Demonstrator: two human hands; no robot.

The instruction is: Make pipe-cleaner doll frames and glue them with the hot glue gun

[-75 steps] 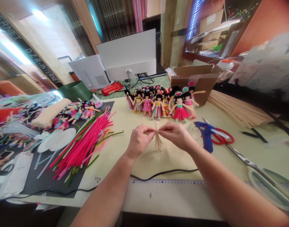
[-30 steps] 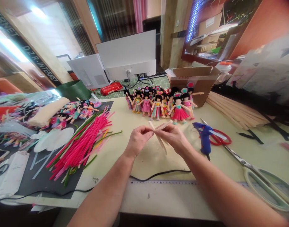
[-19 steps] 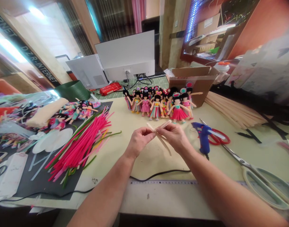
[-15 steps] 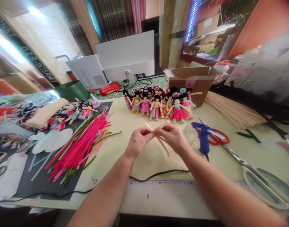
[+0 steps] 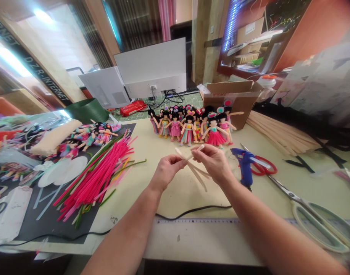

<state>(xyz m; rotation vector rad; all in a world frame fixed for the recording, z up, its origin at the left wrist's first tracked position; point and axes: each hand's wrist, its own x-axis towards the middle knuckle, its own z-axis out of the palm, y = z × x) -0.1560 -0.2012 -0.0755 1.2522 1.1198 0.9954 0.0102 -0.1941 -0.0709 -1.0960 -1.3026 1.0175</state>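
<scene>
Here, doll heap: small figures in bright dress lie jumbled at the left of the frame.
Pink stems: a loose sheaf, mixed with green, spreads over a dark mat at center left.
Left hand: thumb and forefinger pinch the cream stems near their crossing, mid-frame.
Cream stems: several strips cross between the two hands above the desk, long ends trailing toward lower right.
Standing dolls: a dark-haired crowd poses upright just above frame center.
Right hand: fingertips close on a short upper end of the cream stems.
Glue gun: blue, lying right of center beside red-handled scissors.
Large scissors: pale-handled, resting at lower right.
</scene>
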